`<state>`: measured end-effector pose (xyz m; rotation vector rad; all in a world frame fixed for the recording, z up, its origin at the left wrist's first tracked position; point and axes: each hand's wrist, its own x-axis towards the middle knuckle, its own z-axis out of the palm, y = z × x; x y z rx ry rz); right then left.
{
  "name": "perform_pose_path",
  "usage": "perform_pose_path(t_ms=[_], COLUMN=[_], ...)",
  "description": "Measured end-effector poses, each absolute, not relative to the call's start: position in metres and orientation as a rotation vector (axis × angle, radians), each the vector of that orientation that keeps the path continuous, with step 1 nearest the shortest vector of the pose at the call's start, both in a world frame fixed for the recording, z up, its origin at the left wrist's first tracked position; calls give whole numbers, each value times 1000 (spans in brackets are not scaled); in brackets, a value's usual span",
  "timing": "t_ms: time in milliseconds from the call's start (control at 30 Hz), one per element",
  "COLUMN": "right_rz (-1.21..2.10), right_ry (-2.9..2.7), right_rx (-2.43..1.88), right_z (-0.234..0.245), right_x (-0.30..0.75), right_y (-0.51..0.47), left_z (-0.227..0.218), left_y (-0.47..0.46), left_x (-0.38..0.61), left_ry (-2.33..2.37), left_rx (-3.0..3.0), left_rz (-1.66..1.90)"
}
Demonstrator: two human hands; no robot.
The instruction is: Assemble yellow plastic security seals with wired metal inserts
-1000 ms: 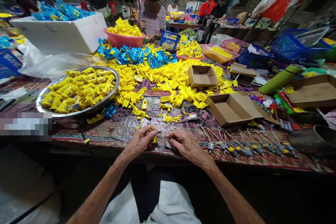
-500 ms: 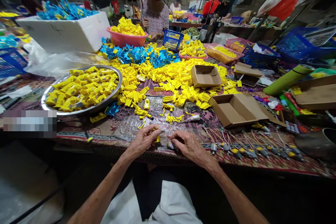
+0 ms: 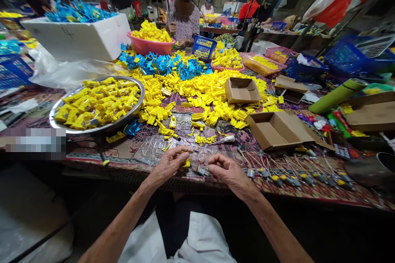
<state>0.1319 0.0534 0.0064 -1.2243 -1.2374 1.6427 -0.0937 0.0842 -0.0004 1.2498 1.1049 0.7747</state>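
My left hand (image 3: 171,163) is closed round a small yellow plastic part (image 3: 187,162), mostly covered by the fingers. Just right of it, a small silver motor (image 3: 201,170) with thin wires lies on the clear plastic sheet (image 3: 148,148) near the table's front edge. My right hand (image 3: 227,173) is beside the motor, thumb and index finger pinched together; what they hold, if anything, is too small to make out. Beyond the hands lie small yellow clips (image 3: 205,139) and a screwdriver with a whitish handle (image 3: 228,138).
Several wired motors (image 3: 290,178) lie in a row at right. A metal bowl (image 3: 142,94) of yellow assemblies stands left. Yellow parts (image 3: 197,86) and blue parts (image 3: 173,65) are heaped beyond. Open cardboard boxes (image 3: 268,131) sit at right. A person (image 3: 183,16) sits across the table.
My right hand has drawn slightly right, away from the motor, which now shows more fully. The left hand keeps its place with the yellow part, its fingers a little more extended.
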Motion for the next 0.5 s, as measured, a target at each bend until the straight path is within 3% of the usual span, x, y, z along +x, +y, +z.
perform_pose_path(t_ms=[267,500], right_rz=[1699,1698], right_ry=[-946,-949], right_rx=[-1111,-1039], right_z=[2,-3], right_x=[107,87], right_y=[44,39], left_z=[3,-5], left_y=[45,33], left_x=[-103,-94], left_ry=[773,727], left_rx=[616,481], left_rz=[868,860])
